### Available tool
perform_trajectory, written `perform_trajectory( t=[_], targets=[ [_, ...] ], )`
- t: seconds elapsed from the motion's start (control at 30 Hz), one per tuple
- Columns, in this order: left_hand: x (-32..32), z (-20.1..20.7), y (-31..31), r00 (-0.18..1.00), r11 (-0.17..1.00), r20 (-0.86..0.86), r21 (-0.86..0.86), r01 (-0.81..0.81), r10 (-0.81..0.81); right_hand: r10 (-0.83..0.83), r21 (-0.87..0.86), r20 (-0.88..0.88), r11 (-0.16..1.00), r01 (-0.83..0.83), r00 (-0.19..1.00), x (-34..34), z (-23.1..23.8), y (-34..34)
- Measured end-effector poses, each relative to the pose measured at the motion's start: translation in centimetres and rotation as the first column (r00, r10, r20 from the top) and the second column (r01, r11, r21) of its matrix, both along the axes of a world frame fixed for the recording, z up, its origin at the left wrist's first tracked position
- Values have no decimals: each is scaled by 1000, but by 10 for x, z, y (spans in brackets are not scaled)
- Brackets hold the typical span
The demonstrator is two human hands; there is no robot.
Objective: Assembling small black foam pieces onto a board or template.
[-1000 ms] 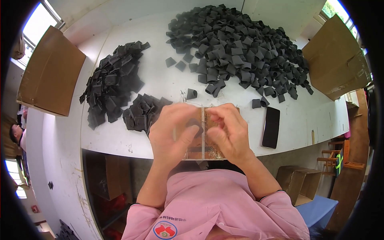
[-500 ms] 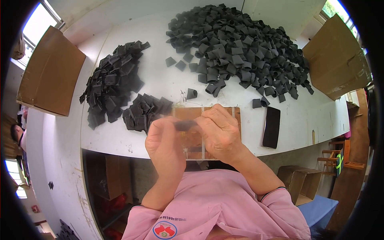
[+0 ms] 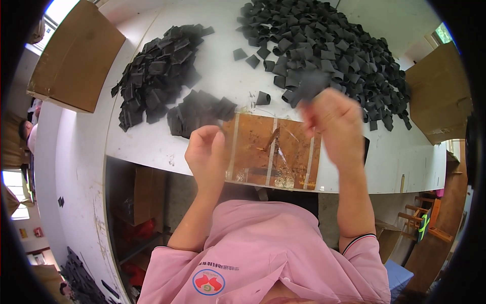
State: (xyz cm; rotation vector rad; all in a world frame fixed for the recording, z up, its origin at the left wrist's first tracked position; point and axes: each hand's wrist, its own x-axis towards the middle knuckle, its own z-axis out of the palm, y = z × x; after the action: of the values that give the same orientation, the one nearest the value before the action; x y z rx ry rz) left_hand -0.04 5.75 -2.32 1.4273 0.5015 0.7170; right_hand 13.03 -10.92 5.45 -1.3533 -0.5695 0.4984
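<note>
From where I stand, the person's two hands have parted. A half second ago they met over the brown rectangular board with pale strips (image 3: 296,152), a dark blurred piece between them; now the board's middle lies uncovered, its scuffs and a shiny patch in sight.

The right hand (image 3: 336,126) has gone up and outward to the near edge of the big heap of open black fabric tubes (image 3: 349,55). A smeared black fabric piece (image 3: 311,86) shows right at its curled fingers, over that edge; with the blur I can't tell whether they grip it or have let it go. The left hand (image 3: 205,152) is at the near side of the small pile of flat black fabric pieces (image 3: 195,114), fingers bent and thumb close to them, a narrow grip; whether anything is pinched there I can't make out.

The whole view has shifted a little, so the white table (image 3: 142,147) sits differently before me. The black flat phone (image 3: 366,149), in full sight earlier, now shows only a dark edge beside the right wrist. The larger mound of flat black pieces (image 3: 159,73) looks unchanged at the left, and one lone black tube (image 3: 262,98) stands just beyond the board.
</note>
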Motion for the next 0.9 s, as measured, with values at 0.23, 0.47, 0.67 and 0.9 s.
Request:
perform_trajectory(
  t=[0.23, 0.47, 0.67, 0.9],
  targets=[
    [-27, -76, 28, 860, 598, -367, 796, 94, 353, -27, -298, -59, 955, 8, 998, -46, -52, -10],
    [-27, -98, 34, 923, 554, -244, 832, 40, 298, 69, -338, -69, 937, -88, 995, -77, -88, -2],
    [-26, -30, -14, 957, 885, -149, 365, 288, -250, -85, -385, 160, 912, 141, 984, -81, -87, 17],
    [-24, -13, -42, 945, 899, -55, -330, 289, -324, 45, 128, -751, 989, 78, 659, -71, -88, 9]
  ],
)
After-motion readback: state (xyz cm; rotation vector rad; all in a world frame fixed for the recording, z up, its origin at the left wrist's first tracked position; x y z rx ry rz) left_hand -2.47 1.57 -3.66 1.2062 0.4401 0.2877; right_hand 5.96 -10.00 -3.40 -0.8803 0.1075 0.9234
